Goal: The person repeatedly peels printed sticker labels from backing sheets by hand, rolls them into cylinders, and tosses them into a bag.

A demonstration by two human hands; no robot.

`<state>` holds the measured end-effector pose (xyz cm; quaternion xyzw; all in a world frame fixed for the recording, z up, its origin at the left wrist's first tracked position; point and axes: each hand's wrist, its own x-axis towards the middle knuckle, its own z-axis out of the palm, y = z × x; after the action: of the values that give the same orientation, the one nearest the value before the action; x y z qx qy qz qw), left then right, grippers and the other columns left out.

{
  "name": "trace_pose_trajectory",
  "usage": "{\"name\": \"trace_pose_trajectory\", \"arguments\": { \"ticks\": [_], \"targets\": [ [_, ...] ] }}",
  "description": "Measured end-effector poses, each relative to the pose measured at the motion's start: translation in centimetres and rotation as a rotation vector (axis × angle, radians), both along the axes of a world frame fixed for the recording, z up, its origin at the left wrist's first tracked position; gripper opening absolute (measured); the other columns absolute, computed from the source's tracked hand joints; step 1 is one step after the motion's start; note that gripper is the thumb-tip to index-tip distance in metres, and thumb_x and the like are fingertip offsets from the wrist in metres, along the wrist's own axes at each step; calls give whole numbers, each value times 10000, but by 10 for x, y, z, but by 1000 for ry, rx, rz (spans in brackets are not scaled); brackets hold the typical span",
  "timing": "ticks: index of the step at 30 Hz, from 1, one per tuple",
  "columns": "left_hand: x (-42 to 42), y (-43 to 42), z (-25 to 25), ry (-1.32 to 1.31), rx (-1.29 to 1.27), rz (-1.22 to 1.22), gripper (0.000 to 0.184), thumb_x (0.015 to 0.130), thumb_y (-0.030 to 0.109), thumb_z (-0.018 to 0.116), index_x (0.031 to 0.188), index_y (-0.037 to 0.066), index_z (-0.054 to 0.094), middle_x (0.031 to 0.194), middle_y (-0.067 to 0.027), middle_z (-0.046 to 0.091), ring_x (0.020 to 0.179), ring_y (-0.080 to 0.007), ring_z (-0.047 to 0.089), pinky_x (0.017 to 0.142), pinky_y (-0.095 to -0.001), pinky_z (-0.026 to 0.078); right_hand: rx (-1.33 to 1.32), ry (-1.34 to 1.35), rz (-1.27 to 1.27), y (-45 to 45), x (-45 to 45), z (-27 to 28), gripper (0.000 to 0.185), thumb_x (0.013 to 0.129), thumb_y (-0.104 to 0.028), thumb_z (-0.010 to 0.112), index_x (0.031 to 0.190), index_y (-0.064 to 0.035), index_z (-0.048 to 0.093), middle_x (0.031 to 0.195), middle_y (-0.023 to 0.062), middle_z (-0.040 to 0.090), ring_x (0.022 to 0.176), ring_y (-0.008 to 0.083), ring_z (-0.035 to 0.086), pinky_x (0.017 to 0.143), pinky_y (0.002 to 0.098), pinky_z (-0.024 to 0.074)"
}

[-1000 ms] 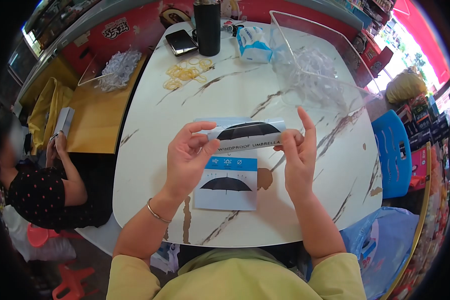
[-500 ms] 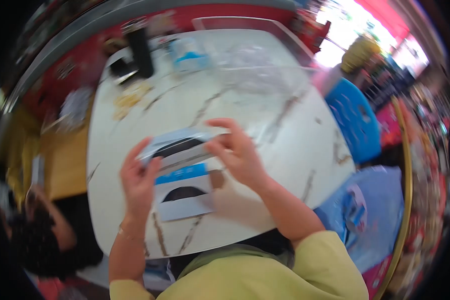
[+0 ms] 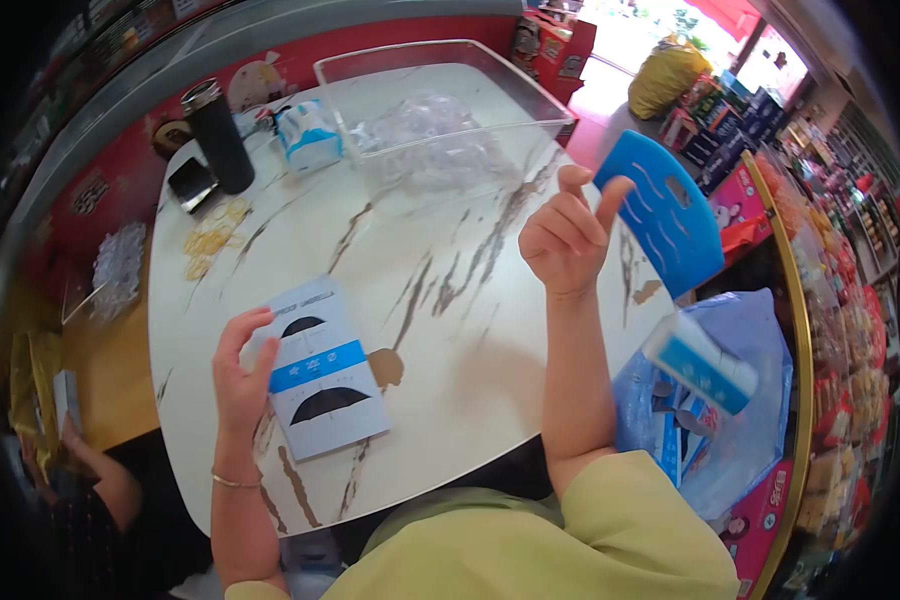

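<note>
Right hand (image 3: 572,240) is up, fingers released, rolled card (image 3: 702,362) midair by the plastic bag (image 3: 735,460); left hand (image 3: 242,375) loosely open at the umbrella sheets (image 3: 332,405).

The rolled card (image 3: 702,364) is blurred — its small print unreadable — and hides part of the blue bag (image 3: 738,462), while shadow obscures the person (image 3: 116,488) at left.

White marbled table (image 3: 455,345). Near edge, left part: umbrella-printed sheet (image 3: 328,408), lying flat. Left edge, towards far corner: loose yellow bands (image 3: 210,240). Far left corner: phone (image 3: 192,184), black bottle (image 3: 220,142) upright, blue-and-white packet (image 3: 311,137). Far edge: clear bin (image 3: 462,134).
</note>
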<state>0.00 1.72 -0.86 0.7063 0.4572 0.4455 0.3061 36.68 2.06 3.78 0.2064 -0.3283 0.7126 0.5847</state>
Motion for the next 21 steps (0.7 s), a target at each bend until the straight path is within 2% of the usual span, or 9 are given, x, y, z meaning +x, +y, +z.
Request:
{"name": "trace_pose_trajectory", "arguments": {
  "ticks": [3, 4, 5, 6, 7, 8, 11, 18, 21],
  "targets": [
    [-3, 1, -3, 290, 141, -21, 379, 705, 94, 677, 1070, 38, 593, 1224, -187, 507, 1144, -321, 469, 984, -386, 343, -197, -947, -570, 9, -29, -14, 415, 898, -422, 506, 1077, -50, 537, 594, -23, 480, 530, 53, 410, 521, 195, 326],
    [-3, 1, -4, 385, 167, -28, 423, 684, 122, 705, 1084, 45, 593, 1261, -201, 479, 1170, -349, 445, 994, -405, 333, -198, -1279, -680, 5, -60, -6, 277, 871, -264, 583, 1033, -43, 547, 625, -21, 492, 573, 49, 455, 533, 204, 362],
    [-4, 1, -5, 414, 161, -26, 454, 666, 118, 718, 1097, 56, 591, 1279, -199, 463, 1199, -352, 416, 1005, -409, 325, -45, -1518, -631, 7, -78, -16, 392, 760, -207, 709, 1077, -52, 539, 740, 13, 546, 678, 93, 516, 570, 222, 416],
    [-5, 1, -7, 438, 153, -32, 485, 648, 114, 731, 1110, 67, 590, 1297, -197, 447, 1227, -356, 386, 1016, -413, 316, 183, -1699, -702, -4, -100, -10, 584, 625, -228, 798, 1121, -70, 533, 946, 85, 578, 906, 190, 550, 720, 295, 466],
    [-8, 1, -8, 460, 153, -27, 490, 647, 123, 734, 1113, 70, 591, 1298, -200, 445, 1227, -361, 385, 1015, -416, 316, 589, -1749, -757, -8, -110, -18, 748, 535, -224, 835, 1200, -131, 506, 1213, 145, 471, 1140, 260, 444, 904, 375, 404],
    [-9, 2, -10, 474, 154, -30, 495, 645, 132, 737, 1116, 74, 593, 1298, -203, 444, 1227, -367, 384, 1015, -419, 315, 730, -1760, -669, -13, -121, -26, 839, 503, -217, 834, 1247, -130, 458, 1313, 207, 378, 1232, 374, 340, 1001, 434, 321],
    [-10, 2, -12, 489, 162, -23, 481, 657, 176, 738, 1107, 75, 600, 1290, -207, 450, 1220, -374, 391, 1007, -432, 320, 1001, -1987, -582, -30, -148, -23, 902, 495, -226, 838, 1286, -143, 413, 1367, 237, 299, 1274, 398, 285, 1021, 431, 300],
    [-13, 3, -13, 502, 163, -32, 420, 730, 249, 691, 1106, 84, 598, 1282, -194, 461, 1232, -354, 378, 998, -430, 295, 946, -1887, -416, -31, -142, -19, 752, 613, -214, 779, 1270, -114, 429, 1357, 287, 284, 1278, 434, 266, 1025, 439, 294],
    [-14, 4, -14, 522, 152, -43, 373, 811, 313, 607, 1108, 86, 598, 1284, -195, 459, 1241, -347, 367, 1008, -429, 261, 932, -1764, -433, -26, -133, -19, 607, 678, -211, 749, 1220, -111, 493, 1280, 256, 428, 1233, 417, 362, 993, 426, 350]
  ]
}}
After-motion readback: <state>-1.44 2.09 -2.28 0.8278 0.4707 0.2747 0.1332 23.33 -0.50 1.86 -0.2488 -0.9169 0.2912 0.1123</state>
